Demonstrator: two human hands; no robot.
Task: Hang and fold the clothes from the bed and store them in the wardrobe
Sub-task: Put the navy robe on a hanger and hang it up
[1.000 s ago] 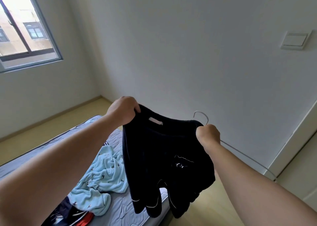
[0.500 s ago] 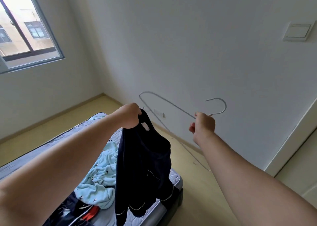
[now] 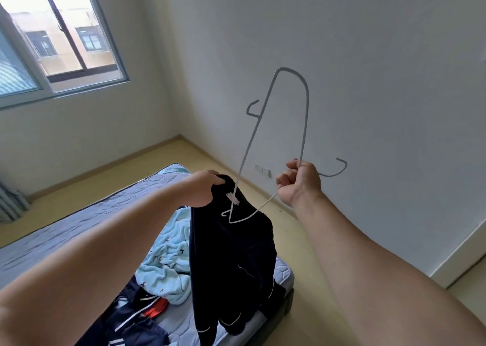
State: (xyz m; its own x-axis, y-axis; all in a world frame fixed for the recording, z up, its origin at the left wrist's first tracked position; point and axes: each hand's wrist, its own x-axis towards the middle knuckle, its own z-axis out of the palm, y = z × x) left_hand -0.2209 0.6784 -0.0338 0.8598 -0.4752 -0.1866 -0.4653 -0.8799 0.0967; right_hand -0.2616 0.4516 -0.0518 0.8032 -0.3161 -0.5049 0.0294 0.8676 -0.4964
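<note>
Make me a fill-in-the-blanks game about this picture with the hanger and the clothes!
1. The right hand holds a thin wire ____.
2. The left hand grips the collar of a dark ____ garment.
3. The light blue clothing lies crumpled on the ____.
4. One end of the hanger pokes into the garment's ____ opening.

Missing words: hanger; navy; bed; neck

Hanger (image 3: 305, 114) up right of the top (image 3: 231, 261), 1 end poked into its collar. Clothes pile (image 3: 163, 267) on the bed (image 3: 79, 222) behind it, window (image 3: 60, 38) far left.
</note>
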